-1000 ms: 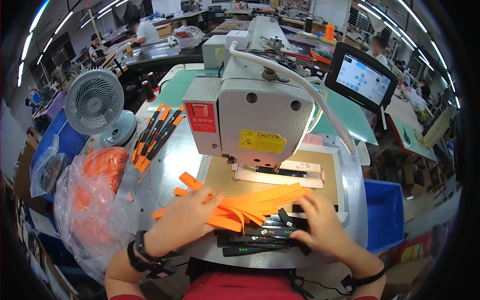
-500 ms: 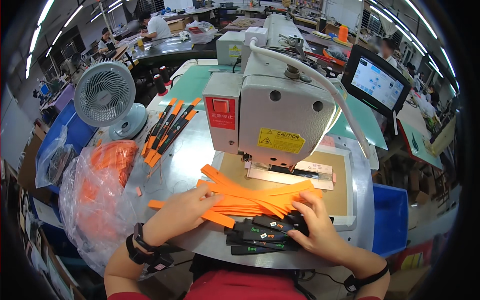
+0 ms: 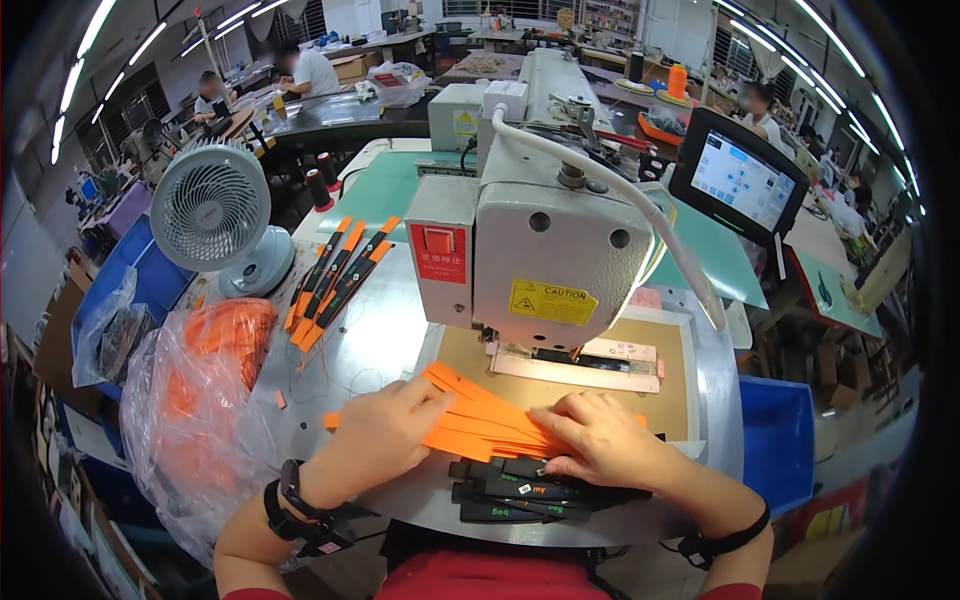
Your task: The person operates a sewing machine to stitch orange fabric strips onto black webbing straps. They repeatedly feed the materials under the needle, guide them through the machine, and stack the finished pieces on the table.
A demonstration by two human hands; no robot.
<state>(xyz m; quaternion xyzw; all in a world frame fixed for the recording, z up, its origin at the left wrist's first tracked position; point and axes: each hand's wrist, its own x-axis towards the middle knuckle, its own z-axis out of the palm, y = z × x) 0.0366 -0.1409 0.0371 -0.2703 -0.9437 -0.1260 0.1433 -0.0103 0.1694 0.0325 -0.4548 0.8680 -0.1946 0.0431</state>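
A loose pile of flat orange strips lies in front of the sewing machine, fanned out between my hands. My left hand is closed on the strips' left part, thumb and fingers pinching them. Over their right part my right hand is closed, fingertips bent down onto the strips. Its thumb rests by the black printed strips, which are stacked at the table's near edge. Behind the orange pile, a clamp frame holds a dark strip under the machine head.
Finished-looking black-and-orange strips lie at the left, near a fan. A plastic bag of orange strips bulges over the left edge. A touch screen and a blue bin are at the right.
My right hand has moved left and turned over the orange strips, its fingers now closed down on them. The strips are bunched closer together. My head view has shifted slightly.
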